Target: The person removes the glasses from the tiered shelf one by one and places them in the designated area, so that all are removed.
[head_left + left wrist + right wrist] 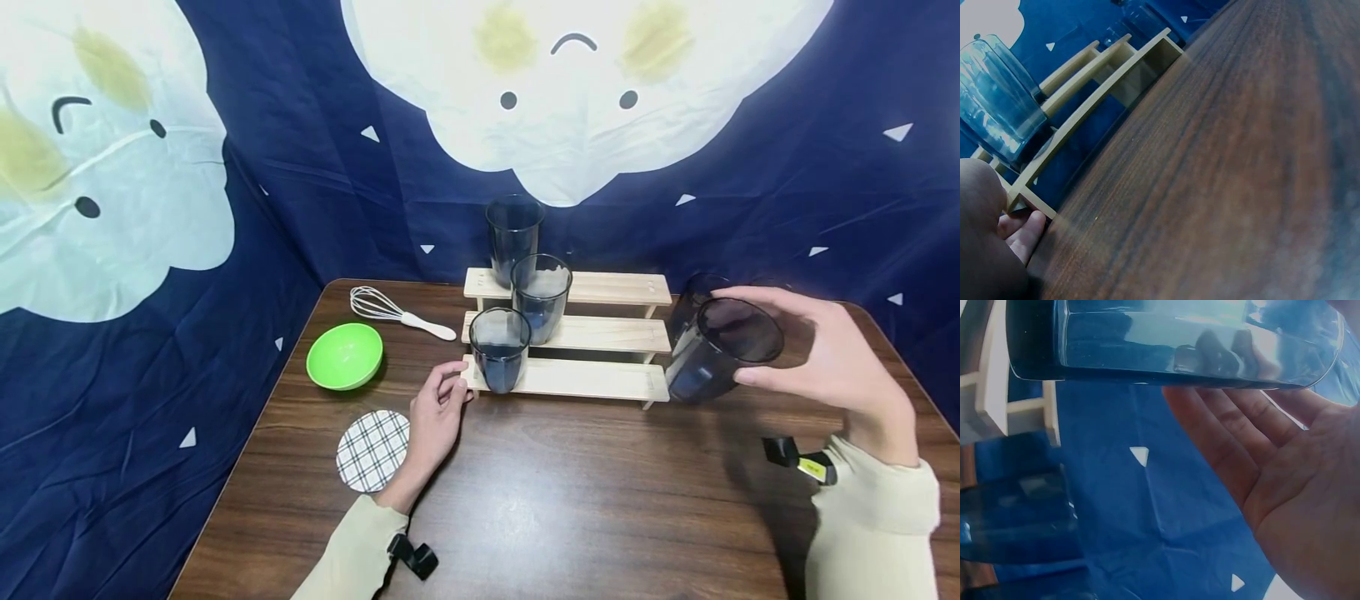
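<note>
At the right end of a three-step wooden rack point(592, 380), my right hand point(840, 358) grips a dark tinted drinking glass point(701, 367), thumb on the near side and fingers on the far side. The glass tilts, and in the right wrist view the held glass point(1147, 347) lies across the top. My left hand point(437, 417) pinches the left end of the rack's lowest step, with fingertips point(1027, 236) under the board. Three similar glasses stand at the rack's left: a front glass point(500, 354), a middle glass point(542, 304) and a back glass point(513, 237).
Another dark glass point(693, 292) stands behind the held one, partly hidden. On the left of the wooden table point(510, 517) lie a white whisk point(405, 317), a green bowl point(344, 357) and a checked round coaster point(372, 451). A blue cloth point(322, 167) hangs behind.
</note>
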Demonstrator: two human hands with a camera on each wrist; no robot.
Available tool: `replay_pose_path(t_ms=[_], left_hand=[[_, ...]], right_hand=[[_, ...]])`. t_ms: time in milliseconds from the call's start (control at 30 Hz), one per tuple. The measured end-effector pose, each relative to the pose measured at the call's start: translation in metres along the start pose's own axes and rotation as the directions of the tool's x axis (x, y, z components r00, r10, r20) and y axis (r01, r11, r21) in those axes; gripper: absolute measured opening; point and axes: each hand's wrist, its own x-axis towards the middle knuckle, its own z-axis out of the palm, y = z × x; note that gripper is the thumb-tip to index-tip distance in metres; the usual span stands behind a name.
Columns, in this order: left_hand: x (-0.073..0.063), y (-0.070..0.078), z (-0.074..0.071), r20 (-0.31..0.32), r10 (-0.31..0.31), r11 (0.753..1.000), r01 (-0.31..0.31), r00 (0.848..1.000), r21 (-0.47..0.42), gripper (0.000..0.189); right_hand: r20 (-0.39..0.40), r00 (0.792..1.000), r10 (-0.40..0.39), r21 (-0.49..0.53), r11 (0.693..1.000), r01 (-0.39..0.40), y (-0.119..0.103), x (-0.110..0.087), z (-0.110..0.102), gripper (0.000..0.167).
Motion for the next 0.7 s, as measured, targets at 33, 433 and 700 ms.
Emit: replay_pose_path(t_ms=[33, 433, 700], left_hand=[[0.0, 0.0, 0.0, -0.001, 0.001, 1.0, -0.001, 1.0, -0.001, 0.024], [0.0, 0.0, 0.0, -0.004, 0.018, 1.0, -0.018, 1.0, -0.021, 0.024], [0.0, 0.002, 0.001, -0.006, 0.007, 1.0, -0.007, 1.0, -0.011, 0.024]], right_hand=[[-0.005, 1.0, 0.001, 0.013, 1.0, 0.0, -0.001, -0.001, -0.002, 0.093], [-0.123, 0.989, 0.082, -0.084, 0.992, -0.093, -0.017, -0.019, -0.027, 0.093], [-0.206, 0.968, 0.146, -0.242, 0.951, -0.195, -0.027, -0.032, -0.039, 0.092]])
